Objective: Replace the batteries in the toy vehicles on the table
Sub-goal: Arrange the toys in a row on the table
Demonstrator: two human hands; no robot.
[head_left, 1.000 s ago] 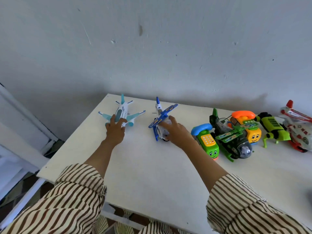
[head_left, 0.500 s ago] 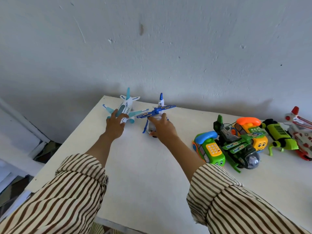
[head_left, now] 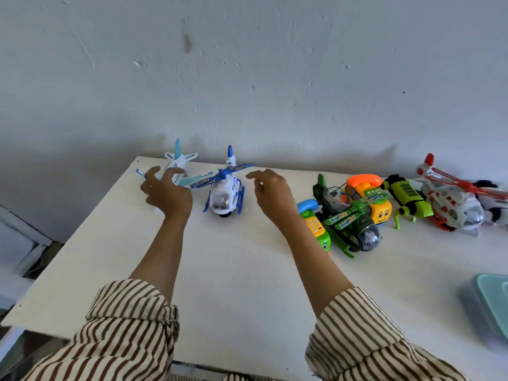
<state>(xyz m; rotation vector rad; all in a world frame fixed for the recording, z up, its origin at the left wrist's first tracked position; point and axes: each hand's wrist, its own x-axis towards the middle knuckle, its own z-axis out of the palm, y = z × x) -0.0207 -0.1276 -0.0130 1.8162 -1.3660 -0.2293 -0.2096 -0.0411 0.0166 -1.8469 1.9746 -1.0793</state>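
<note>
A white and teal toy airplane stands at the table's far left corner, partly hidden behind my left hand. That hand hovers in front of it with loosely curled fingers and holds nothing. Just right of it a white and blue toy helicopter stands upright, nose toward me. My right hand hangs beside the helicopter's right side, fingers relaxed, apart from it.
Further right on the white table stand a green phone car, a dark green helicopter, an orange-yellow phone car, a lime insect toy and a red-white helicopter. A teal-lidded box lies at the right edge.
Both hands have let go of the airplane and the blue helicopter and lifted off them. The two toys now stand near the wall, the helicopter's nose toward me.
</note>
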